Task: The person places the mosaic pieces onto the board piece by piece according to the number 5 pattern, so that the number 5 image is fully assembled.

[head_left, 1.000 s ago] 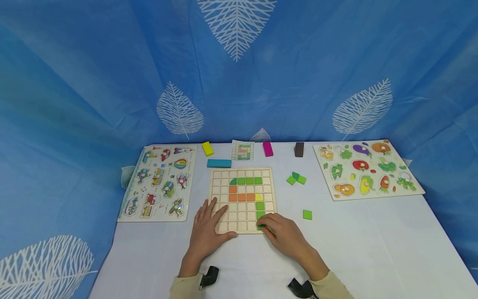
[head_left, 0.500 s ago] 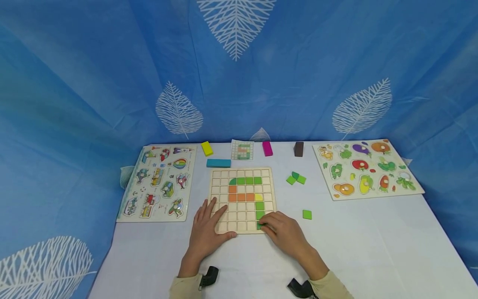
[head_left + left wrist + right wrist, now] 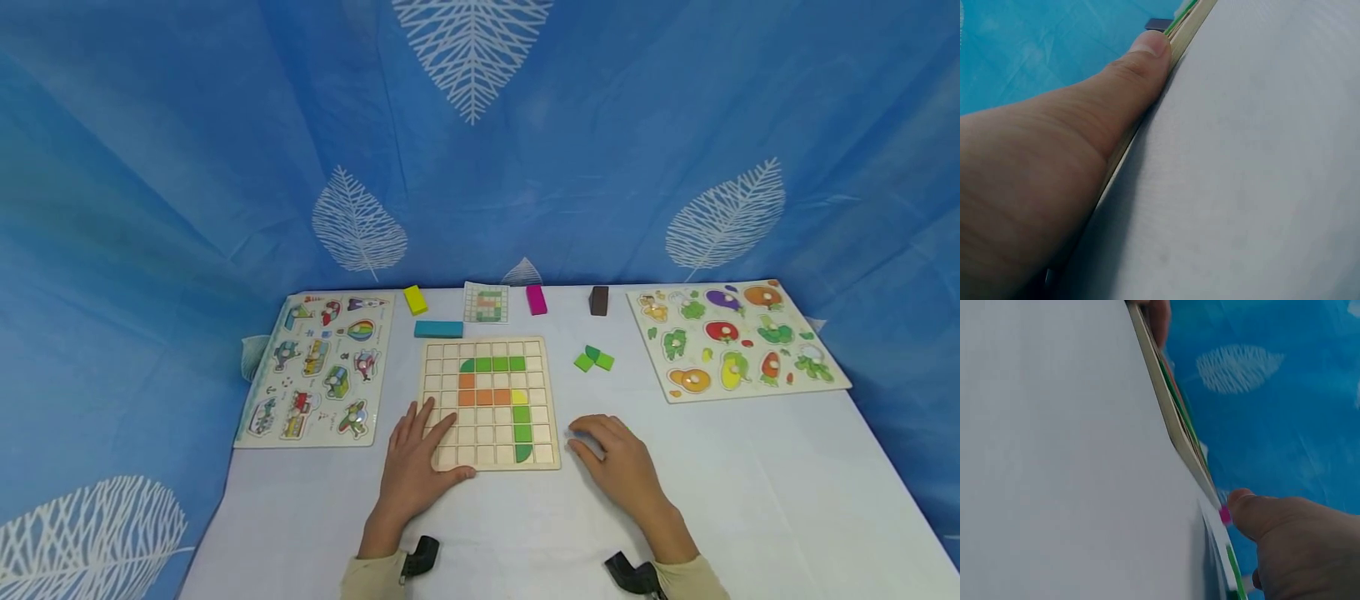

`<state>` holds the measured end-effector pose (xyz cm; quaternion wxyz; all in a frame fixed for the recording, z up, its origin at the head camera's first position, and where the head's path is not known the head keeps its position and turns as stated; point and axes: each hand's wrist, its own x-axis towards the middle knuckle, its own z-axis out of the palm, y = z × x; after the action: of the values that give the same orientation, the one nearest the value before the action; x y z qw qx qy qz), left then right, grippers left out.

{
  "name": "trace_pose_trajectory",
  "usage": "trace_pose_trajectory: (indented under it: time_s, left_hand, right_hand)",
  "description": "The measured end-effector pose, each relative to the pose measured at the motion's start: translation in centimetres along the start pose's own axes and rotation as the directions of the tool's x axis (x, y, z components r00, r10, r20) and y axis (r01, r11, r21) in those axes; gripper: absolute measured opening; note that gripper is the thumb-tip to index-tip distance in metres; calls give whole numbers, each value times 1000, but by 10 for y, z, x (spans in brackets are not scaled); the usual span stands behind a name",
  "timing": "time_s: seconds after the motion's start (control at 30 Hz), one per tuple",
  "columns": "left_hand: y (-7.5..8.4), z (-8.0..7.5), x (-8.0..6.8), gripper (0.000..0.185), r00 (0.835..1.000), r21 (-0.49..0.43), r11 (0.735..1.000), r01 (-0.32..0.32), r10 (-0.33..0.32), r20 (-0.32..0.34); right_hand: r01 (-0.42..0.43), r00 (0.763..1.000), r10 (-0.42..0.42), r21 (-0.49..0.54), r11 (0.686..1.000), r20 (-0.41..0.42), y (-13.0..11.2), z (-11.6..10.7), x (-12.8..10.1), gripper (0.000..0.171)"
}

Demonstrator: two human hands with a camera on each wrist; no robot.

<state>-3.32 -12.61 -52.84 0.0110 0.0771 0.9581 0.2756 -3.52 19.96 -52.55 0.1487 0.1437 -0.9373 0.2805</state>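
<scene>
A wooden grid board (image 3: 438, 351) lies mid-table with green, orange and yellow tiles set in its squares. A rounded dark green tile (image 3: 522, 452) sits at the lower end of the green column. My left hand (image 3: 412, 467) rests at the board's lower left corner, fingers spread, thumb along the near edge. To the right of the board, apart from it, hovers my right hand (image 3: 618, 467) with loosely bent fingers and nothing visible between them. It covers the spot of the single green square tile. Farther back lie loose green tiles (image 3: 583, 362), one of them rounded.
A printed pattern card (image 3: 486, 302) stands behind the board. Near it are a blue block (image 3: 438, 329), a yellow block (image 3: 416, 300), a magenta block (image 3: 536, 300) and a dark brown block (image 3: 599, 301). A vehicle puzzle (image 3: 315, 367) lies left, a vegetable puzzle (image 3: 738, 340) right.
My right hand has let go of the rounded green tile, leaving it in the board, and moved right over the single green square. My left hand has stayed put.
</scene>
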Motion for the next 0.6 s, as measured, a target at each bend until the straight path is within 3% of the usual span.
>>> trace_pose_trajectory:
  time_s: [0.17,0.33,0.47,0.6]
  left_hand:
    - [0,0,0,92,1000,-8,1000,-1,1,-2]
    - [0,0,-1,92,1000,-2,1000,4,-4,-1]
    - [0,0,-1,92,1000,-3,1000,5,-5,-1]
    - [0,0,0,93,1000,-4,1000,4,-4,3]
  right_hand:
    - [-97,995,96,-29,995,-28,22,-16,-6,35]
    - [-181,983,183,-58,982,25,40,-27,-12,46]
    - [-201,975,206,-64,978,88,47,-29,-14,46]
    - [-195,975,200,-65,979,93,48,-29,-15,40]
